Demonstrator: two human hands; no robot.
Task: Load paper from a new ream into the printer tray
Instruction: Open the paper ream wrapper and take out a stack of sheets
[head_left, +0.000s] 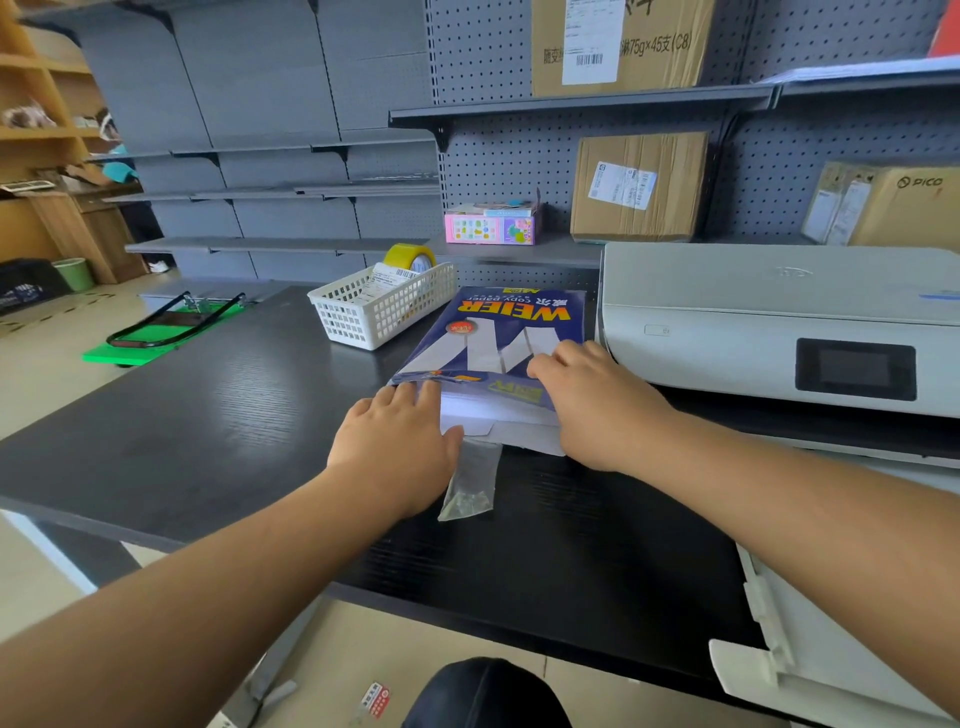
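A blue WEIER paper ream (498, 332) lies flat on the black table (208, 415), its near end open with white sheets (493, 415) showing. My left hand (400, 447) rests at the ream's near left corner, fingertips at the wrapper's edge. My right hand (592, 400) lies on the ream's near right part, fingers pressing the wrapper. The white printer (753, 322) stands just right of the ream. The pulled-out white paper tray (810, 649) sticks out at the lower right.
A white plastic basket (379, 312) with yellow tape (410, 257) sits behind the ream on the left. A clear plastic bag (467, 488) lies on the table below my hands. Grey shelves hold cardboard boxes (639, 187). A dark chair top (483, 696) is below.
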